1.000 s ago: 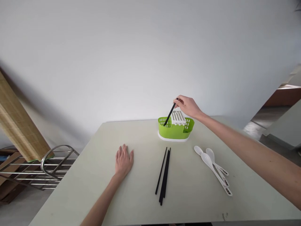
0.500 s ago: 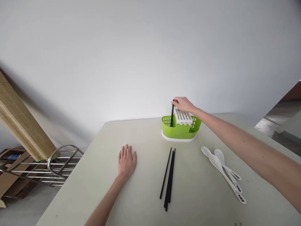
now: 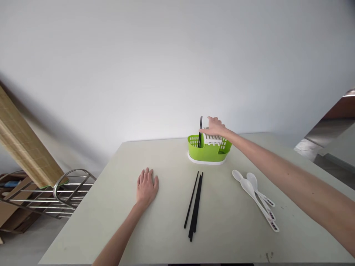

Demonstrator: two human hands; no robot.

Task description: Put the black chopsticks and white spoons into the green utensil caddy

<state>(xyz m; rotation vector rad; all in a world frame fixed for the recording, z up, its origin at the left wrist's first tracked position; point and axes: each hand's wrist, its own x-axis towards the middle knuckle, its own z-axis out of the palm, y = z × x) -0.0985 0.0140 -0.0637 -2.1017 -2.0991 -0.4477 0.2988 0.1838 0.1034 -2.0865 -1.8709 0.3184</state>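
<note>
- Head view: the right hand (image 3: 215,127) hovers at the green caddy (image 3: 208,152) near the far edge of the counter (image 3: 155,244), fingers spread; whether a fingertip touches the upright black chopstick (image 3: 200,131) is hard to tell.
- That chopstick stands nearly vertical in the caddy's left compartment, beside the white slotted insert (image 3: 213,138). A sideways brush from the open grip could likely tip it out or rock the light caddy.
- The left hand (image 3: 146,186) lies flat on the counter, fingers together, holding nothing.
- Loose black chopsticks (image 3: 194,205) lie between the hands; a careless sweep of the forearm could scatter them.
- White spoons (image 3: 256,197) lie under the right arm's path and risk being knocked toward the counter edge.
</note>
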